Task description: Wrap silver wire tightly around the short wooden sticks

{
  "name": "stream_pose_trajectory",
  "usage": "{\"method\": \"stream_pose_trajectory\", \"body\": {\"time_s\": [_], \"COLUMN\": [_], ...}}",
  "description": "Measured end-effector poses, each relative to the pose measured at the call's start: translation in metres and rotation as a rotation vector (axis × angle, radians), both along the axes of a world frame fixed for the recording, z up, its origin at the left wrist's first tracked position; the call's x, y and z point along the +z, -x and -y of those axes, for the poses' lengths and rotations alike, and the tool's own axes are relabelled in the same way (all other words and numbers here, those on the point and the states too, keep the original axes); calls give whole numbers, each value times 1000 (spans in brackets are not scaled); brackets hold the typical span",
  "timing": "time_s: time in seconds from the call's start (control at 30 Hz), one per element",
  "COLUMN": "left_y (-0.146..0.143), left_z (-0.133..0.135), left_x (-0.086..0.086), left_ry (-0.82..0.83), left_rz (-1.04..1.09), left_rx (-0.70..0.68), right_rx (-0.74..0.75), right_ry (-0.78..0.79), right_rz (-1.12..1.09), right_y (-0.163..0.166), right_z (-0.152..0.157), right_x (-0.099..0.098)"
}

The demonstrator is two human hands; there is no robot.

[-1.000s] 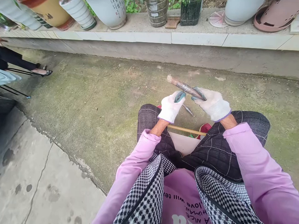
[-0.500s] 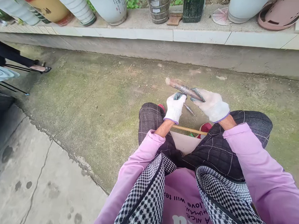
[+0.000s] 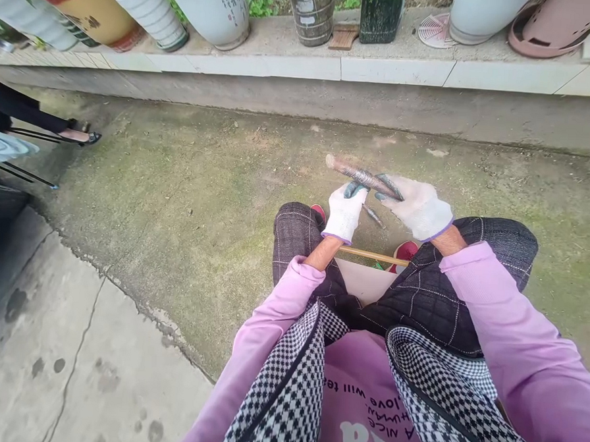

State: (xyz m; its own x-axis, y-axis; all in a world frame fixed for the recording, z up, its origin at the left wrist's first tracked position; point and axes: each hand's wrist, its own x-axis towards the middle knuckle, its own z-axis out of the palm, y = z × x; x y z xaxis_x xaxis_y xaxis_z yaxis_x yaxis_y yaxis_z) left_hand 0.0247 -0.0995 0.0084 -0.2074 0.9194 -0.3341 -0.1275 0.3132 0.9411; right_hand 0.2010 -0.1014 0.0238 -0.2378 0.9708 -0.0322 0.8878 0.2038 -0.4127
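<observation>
Both my hands wear white gloves with green-stained fingertips, held above my knees. My right hand (image 3: 418, 206) is closed round the near end of a long, brown, scaly stalk (image 3: 357, 173) that points up and to the left. My left hand (image 3: 345, 212) is closed with its fingertips pinching at the stalk's middle. A thin grey strip (image 3: 373, 216) hangs below the stalk between the two hands. A thin wooden stick (image 3: 372, 255) lies across my lap above a pale board (image 3: 364, 281).
Mossy concrete ground (image 3: 192, 196) stretches ahead to a low tiled ledge (image 3: 392, 71) carrying several plant pots (image 3: 214, 9). At the far left another person's leg and dark shoe (image 3: 79, 135) reach in, beside thin tripod legs (image 3: 25, 175). My red shoes (image 3: 406, 252) show between my knees.
My left hand went from loosely open under the stalk to closed, pinching at its middle. The stalk and my right hand barely moved.
</observation>
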Motion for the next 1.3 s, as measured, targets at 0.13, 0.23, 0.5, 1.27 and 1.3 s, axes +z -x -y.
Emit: {"method": "stream_pose_trajectory", "body": {"time_s": [0.13, 0.23, 0.5, 1.27, 1.3], "left_y": [-2, -1, -2, 8, 8], "left_z": [7, 13, 13, 23, 23], "left_x": [14, 19, 12, 1, 0], "left_ry": [59, 104, 240, 184, 184], "left_rz": [9, 35, 37, 0, 3], "left_rx": [-20, -83, -1, -228, -227], "right_rx": [13, 1, 17, -58, -66], "right_ry": [-3, 10, 39, 132, 142], "right_rz": [-17, -23, 66, 176, 176], "right_y": [-5, -9, 1, -11, -10], "right_z": [-2, -4, -1, -16, -16], "right_x": [-5, -9, -11, -8, -7]}}
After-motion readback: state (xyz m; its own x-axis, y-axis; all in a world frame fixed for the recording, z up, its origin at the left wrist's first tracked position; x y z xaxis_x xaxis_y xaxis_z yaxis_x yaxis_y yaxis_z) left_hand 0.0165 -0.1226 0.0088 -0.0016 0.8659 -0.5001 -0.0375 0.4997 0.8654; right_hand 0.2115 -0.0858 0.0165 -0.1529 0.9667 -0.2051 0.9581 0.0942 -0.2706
